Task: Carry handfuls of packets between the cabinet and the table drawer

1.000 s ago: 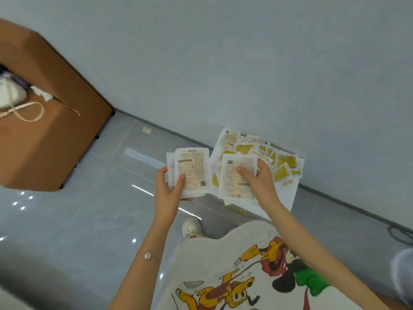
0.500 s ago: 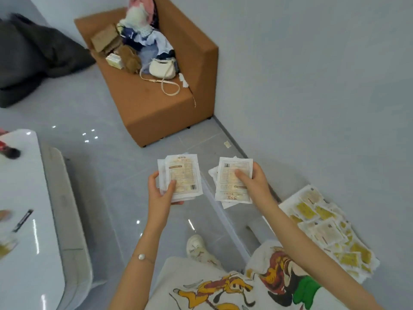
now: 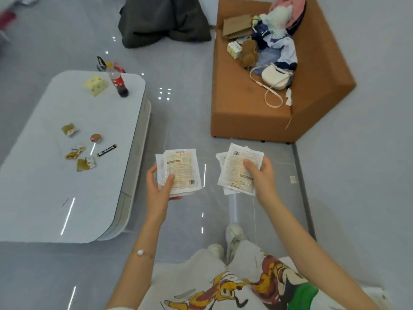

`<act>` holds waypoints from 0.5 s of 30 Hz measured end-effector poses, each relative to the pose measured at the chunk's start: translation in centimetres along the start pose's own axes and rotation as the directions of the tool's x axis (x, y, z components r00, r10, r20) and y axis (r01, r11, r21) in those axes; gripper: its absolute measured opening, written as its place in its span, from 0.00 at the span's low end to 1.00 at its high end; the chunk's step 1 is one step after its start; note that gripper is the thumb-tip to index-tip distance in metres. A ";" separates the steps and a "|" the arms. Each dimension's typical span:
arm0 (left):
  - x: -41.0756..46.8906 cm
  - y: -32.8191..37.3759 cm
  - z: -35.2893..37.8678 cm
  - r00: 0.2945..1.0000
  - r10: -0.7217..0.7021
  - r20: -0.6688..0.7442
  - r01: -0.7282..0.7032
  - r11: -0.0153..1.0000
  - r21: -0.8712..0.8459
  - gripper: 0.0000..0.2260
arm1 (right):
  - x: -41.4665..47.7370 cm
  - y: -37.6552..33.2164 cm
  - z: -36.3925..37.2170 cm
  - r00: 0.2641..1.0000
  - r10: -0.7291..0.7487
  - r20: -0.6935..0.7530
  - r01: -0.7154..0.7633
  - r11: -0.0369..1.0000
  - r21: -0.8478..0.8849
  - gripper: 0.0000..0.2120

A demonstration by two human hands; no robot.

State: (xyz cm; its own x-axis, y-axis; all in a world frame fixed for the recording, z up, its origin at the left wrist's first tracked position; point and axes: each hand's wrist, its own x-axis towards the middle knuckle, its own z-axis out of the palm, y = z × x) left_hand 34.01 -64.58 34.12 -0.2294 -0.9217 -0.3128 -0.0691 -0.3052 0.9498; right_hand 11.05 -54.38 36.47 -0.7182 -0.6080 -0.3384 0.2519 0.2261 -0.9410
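Observation:
My left hand (image 3: 159, 189) grips a small stack of flat white sachets (image 3: 182, 171) with printed backs, thumb on the top one. A second stack of white sachets (image 3: 238, 170) sits in my right hand (image 3: 260, 175), thumb pressed across its face. Both stacks are held at chest height above the grey tiled floor, about a hand's width apart. My white shoes (image 3: 232, 237) show below them.
A low white table (image 3: 44, 198) stands to the left with snack wrappers (image 3: 77, 151), a pen-like stick (image 3: 107, 150) and a cola bottle (image 3: 118, 82). An orange sofa (image 3: 245, 117) with bags and clothes stands ahead right. A dark cloth heap (image 3: 163, 21) lies at the back. A wall runs along the right.
The view has swung left, away from the pile of sachets on the floor by the wall, toward the table and sofa. Both hands keep their stacks, now slightly further apart.

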 end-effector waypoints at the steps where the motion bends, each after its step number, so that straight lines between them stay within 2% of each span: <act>1: 0.6 -0.1 -1.0 0.999 -0.010 -0.033 0.010 1.000 -0.015 0.20 | 0.9 -0.2 1.4 1.000 0.004 0.027 -0.004 1.000 -0.007 0.10; 7: 4.2 -0.3 -4.6 0.970 -0.043 -0.238 0.020 0.995 -0.099 0.19 | 5.9 -2.0 8.3 0.979 0.011 0.203 -0.002 0.999 -0.045 0.11; 15: 14.0 1.5 -6.0 0.904 -0.082 -0.420 -0.019 0.973 -0.231 0.20 | 17.1 -5.3 18.7 0.928 0.009 0.374 0.030 0.995 -0.098 0.15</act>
State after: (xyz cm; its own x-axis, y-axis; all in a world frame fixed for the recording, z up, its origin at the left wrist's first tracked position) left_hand 36.51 -79.33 31.09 0.2063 -0.9086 -0.3632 0.1610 -0.3346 0.9285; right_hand 9.57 -80.20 35.48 -0.4215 -0.8463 -0.3257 0.1655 0.2813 -0.9452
